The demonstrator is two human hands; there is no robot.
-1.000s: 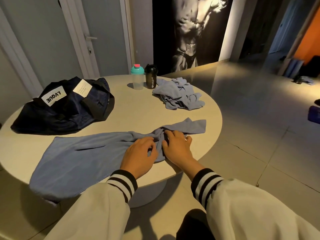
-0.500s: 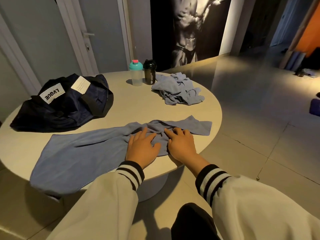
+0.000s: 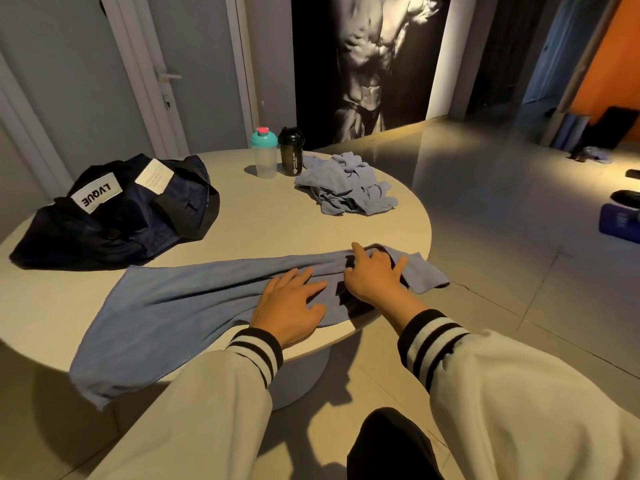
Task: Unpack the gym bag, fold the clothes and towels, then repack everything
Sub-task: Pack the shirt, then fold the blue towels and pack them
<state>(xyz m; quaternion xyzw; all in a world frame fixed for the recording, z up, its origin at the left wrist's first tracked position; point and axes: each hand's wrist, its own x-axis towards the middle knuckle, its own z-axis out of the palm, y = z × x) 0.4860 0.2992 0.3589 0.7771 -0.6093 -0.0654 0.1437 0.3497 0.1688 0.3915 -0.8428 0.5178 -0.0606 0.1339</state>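
A moment ago both hands were close together in the middle of the towel [image 3: 180,306], with curled fingers bunching the cloth up. Now the fingers are out straight and the hands have slid apart. The left hand [image 3: 291,306] lies flat on the towel in the middle of the frame, fingers spread, holding nothing, just pressing down. The right hand [image 3: 374,275] has gone a bit to the right and up, near the towel's right end. Its fingers are spread wide on the cloth too, and I do not see it pinching anything. The lump is mostly gone and the cloth looks flatter and longer. I think the towel is being smoothed out so it can be folded, and the folding has not begun. The towel runs across the near side of the counter [image 3: 259,216], from lower left to middle right of the frame. Its left end hangs over the edge, and its right end lies just past the right hand. Both hands are right on top of it. The bag [image 3: 117,216] sits at the upper left, well apart from the hands. A pile [image 3: 346,188] of more blue cloth waits at the back, beside two bottles [image 3: 264,157].
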